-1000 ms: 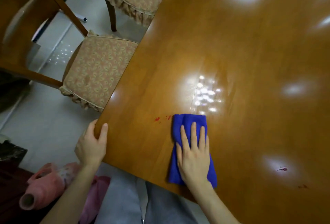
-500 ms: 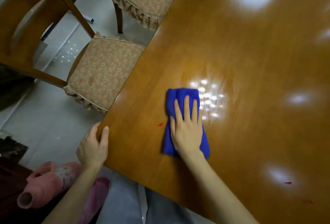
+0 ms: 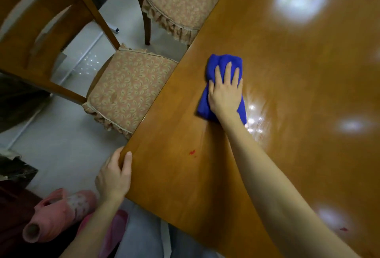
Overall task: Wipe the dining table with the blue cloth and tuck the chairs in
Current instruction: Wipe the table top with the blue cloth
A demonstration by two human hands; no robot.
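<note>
The right hand [image 3: 225, 91] lies flat, fingers straight and slightly spread, pressing the blue cloth [image 3: 224, 60] onto the table [image 3: 298, 72]; the cloth's long axis runs in line with the forearm. The red spot [image 3: 192, 151] lies behind this hand, back toward the body and slightly left, nearer the left hand [image 3: 114, 177], which grips the table corner, thumb on top. Reaching it probably calls for a backward pull.

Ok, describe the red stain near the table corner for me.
Find the near corner of the dining table, gripped by the left hand. Just right of that hand lies a small red smear, nearer the person than the blue cloth. The other red spot sits far right.
</note>
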